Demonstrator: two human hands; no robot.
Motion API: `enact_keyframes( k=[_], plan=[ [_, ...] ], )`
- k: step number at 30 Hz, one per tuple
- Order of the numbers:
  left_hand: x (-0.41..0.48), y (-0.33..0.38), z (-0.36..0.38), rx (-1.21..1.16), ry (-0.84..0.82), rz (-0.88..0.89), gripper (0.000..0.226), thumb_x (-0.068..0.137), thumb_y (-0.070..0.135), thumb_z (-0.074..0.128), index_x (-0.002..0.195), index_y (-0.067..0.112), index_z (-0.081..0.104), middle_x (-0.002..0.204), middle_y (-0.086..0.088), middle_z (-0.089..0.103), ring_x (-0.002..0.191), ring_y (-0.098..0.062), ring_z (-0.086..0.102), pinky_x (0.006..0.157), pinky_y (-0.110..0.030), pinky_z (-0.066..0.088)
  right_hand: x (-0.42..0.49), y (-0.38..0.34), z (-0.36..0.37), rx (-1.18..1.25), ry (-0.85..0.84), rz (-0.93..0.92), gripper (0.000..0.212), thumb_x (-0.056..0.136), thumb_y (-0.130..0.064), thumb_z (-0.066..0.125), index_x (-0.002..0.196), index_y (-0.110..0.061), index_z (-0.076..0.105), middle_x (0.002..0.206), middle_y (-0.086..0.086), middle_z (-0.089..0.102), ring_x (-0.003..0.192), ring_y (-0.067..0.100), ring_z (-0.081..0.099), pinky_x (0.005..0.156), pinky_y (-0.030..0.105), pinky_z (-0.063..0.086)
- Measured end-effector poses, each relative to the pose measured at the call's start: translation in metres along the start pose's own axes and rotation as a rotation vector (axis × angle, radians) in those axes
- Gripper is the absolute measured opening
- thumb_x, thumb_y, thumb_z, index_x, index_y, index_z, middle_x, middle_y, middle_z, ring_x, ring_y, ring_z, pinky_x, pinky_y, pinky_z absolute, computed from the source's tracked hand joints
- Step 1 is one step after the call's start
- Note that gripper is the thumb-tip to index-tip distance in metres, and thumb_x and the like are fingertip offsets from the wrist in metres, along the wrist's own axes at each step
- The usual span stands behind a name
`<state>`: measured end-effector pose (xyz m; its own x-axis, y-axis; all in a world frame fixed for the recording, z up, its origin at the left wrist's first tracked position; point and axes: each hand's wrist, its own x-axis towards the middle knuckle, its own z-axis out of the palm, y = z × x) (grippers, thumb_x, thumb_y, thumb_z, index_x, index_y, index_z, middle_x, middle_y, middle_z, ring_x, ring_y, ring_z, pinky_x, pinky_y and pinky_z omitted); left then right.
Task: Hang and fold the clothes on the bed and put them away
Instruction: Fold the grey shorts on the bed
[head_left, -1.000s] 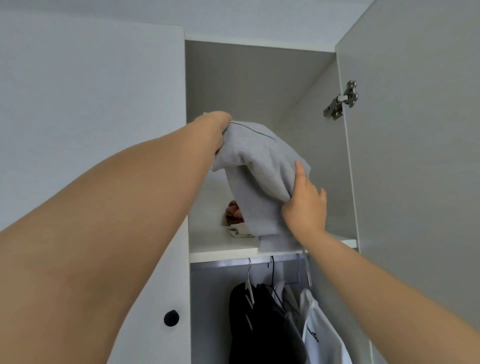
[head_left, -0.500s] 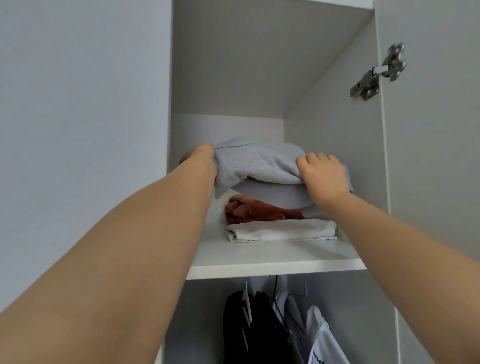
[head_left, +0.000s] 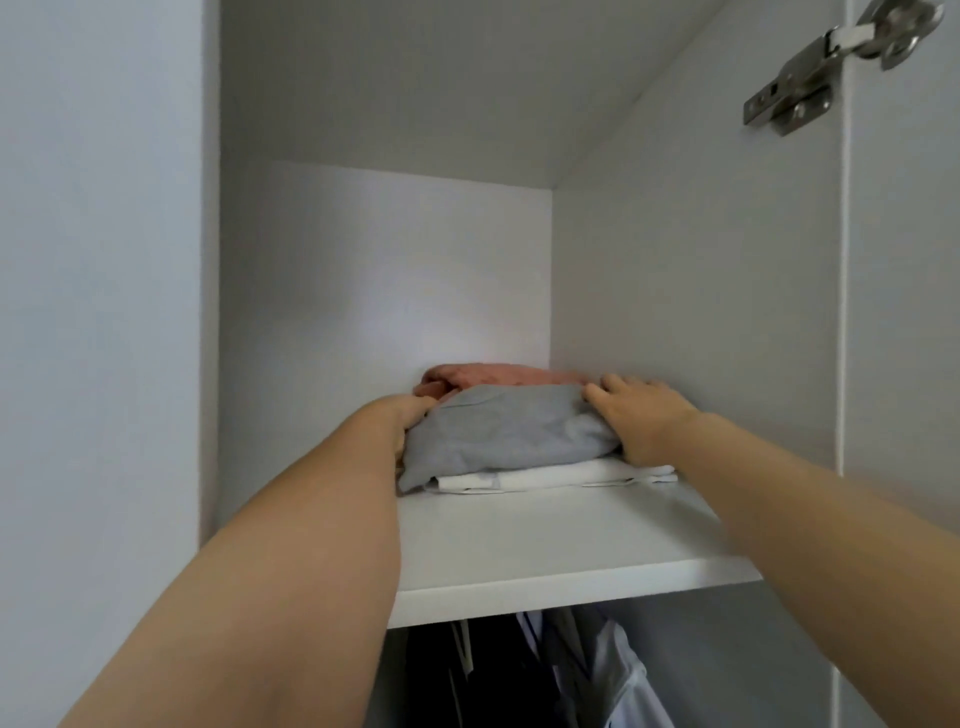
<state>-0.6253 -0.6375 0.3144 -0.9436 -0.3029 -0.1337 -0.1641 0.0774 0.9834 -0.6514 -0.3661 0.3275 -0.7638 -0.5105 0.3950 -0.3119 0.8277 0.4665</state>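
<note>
The folded grey garment sits on the wardrobe shelf, near the back and towards the right wall, on top of a small pile. Under it lies a flat white garment, whose front edge sticks out a little beneath the grey one. A pink garment shows just behind the grey one and touches it; how far it runs under the grey cloth is hidden. Both bare arms reach up into the compartment, one at each end of the grey garment. The left hand is against its left end, with the knuckles at the upper corner. The tips of its fingers are hidden by the cloth, so I cannot tell whether they grip it or only rest there. The right hand is at the right end, close to the side wall. Its palm is against the side of the fold and its fingers lie fairly straight and close together over the top right corner, pressing rather than pinching. The front half of the shelf is bare white board. Below the shelf, the tops of hung clothes show, some dark and some white, with a pale hanger among them. The door stands open on the right, with a metal hinge at its top.
</note>
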Motion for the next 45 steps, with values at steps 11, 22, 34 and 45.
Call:
enact_keyframes(
  k=[11,22,34,45],
  plan=[
    [0.01,0.011,0.012,-0.128,-0.096,0.186,0.029,0.089,0.028,0.065,0.114,0.013,0.062,0.098,-0.009,0.069,0.083,-0.023,0.065,0.066,-0.033,0.052,0.015,0.002,0.009,-0.427,0.57,-0.015,0.019,0.056,-0.005,0.066,0.073,-0.012,0.06,0.071,0.008,0.056,0.057,0.026,0.057,0.046,0.027,0.032],
    [0.01,0.011,0.025,0.625,0.412,0.355,0.074,0.089,0.036,0.063,0.149,0.02,0.024,0.15,-0.013,0.028,0.132,-0.033,0.036,0.108,-0.044,0.034,0.015,0.009,-0.016,-0.33,-0.117,0.013,0.037,0.094,-0.02,0.054,0.13,-0.017,0.045,0.128,0.005,0.057,0.118,0.026,0.055,0.089,0.035,0.045],
    [-0.023,0.004,0.071,1.388,-0.042,0.681,0.073,0.091,0.053,0.048,0.15,0.041,0.007,0.16,0.01,-0.008,0.147,-0.021,-0.014,0.113,-0.063,0.002,0.003,0.017,0.011,-0.541,0.241,-0.161,0.022,0.088,-0.017,0.055,0.11,-0.012,0.056,0.107,0.01,0.06,0.097,0.027,0.059,0.077,0.034,0.042],
    [-0.018,0.001,0.068,1.321,-0.083,0.649,0.071,0.093,0.031,0.046,0.15,0.043,0.004,0.159,0.011,-0.012,0.146,-0.02,-0.014,0.116,-0.058,0.003,0.016,0.015,-0.006,-0.426,0.315,0.065,0.023,0.062,-0.01,0.082,0.078,-0.011,0.066,0.076,0.006,0.066,0.064,0.024,0.065,0.047,0.024,0.037]
  ],
)
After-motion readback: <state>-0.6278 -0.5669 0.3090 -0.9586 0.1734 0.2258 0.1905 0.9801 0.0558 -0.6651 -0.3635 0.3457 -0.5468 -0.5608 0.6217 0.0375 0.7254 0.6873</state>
